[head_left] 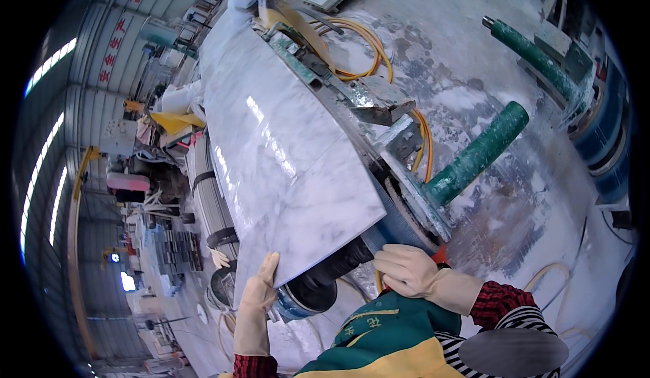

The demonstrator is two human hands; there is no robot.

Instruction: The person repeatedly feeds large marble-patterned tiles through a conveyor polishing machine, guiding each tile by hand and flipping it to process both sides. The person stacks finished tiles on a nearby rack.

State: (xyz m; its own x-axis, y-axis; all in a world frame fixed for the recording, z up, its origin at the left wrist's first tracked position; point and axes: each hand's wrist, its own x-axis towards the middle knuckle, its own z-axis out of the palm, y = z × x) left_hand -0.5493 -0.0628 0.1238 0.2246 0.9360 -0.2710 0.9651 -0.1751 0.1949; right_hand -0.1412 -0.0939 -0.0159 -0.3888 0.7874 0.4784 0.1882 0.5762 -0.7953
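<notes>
**Both gloves at the near edge of the marble slab**

My left hand (259, 297), in a pale rubber glove, lies flat and open against the near corner of the white, grey-veined marble slab (284, 154), fingers pointing up along its edge and thumb tucked toward the underside. I cannot see how far the thumb wraps, because the slab covers it. Just to the right of that hand sits a black roller (325, 276) with a blue cap, half hidden beneath the stone.

My right hand (404, 270), gloved the same way, is curled closed further right, under the slab's lower corner, knuckles up. What the fingers close on is hidden behind the hand itself, so I cannot tell what it grips, if anything. A bit of red shows just beyond the wrist, too little to name.

Beyond my right hand a green padded bar (477, 154) juts out from a metal bracket (413, 175), and a second green bar (531, 53) lies farther off. Yellow hoses (379, 53) loop on the dusty, wet floor (487, 26) and vanish behind the slab. The far end of the slab runs out of clear sight among the machinery.
</notes>
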